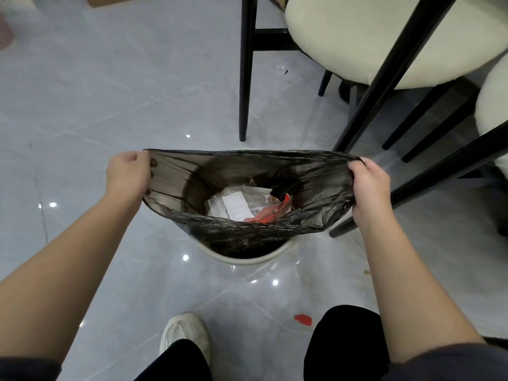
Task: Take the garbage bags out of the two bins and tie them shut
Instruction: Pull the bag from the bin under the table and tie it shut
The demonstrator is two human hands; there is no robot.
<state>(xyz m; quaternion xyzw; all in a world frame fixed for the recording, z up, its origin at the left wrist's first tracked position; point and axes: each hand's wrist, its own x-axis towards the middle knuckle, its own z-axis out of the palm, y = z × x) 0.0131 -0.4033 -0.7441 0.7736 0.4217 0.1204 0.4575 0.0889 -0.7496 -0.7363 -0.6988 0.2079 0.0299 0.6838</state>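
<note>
A black garbage bag (247, 229) is stretched wide open above a white round bin (253, 258), whose rim shows only at the near side. My left hand (127, 176) grips the bag's left edge, and my right hand (369, 188) grips its right edge. Inside the bag lie a white receipt (236, 206), clear plastic and a red wrapper (270, 213). The bag's lower part sits inside the bin. Only one bin is in view.
Black chair legs (244, 78) and cream seat cushions (357, 37) stand close behind and to the right of the bin. Glossy grey tile floor (96, 105) lies to the left. A red scrap (303, 319) lies near my shoe (184, 331).
</note>
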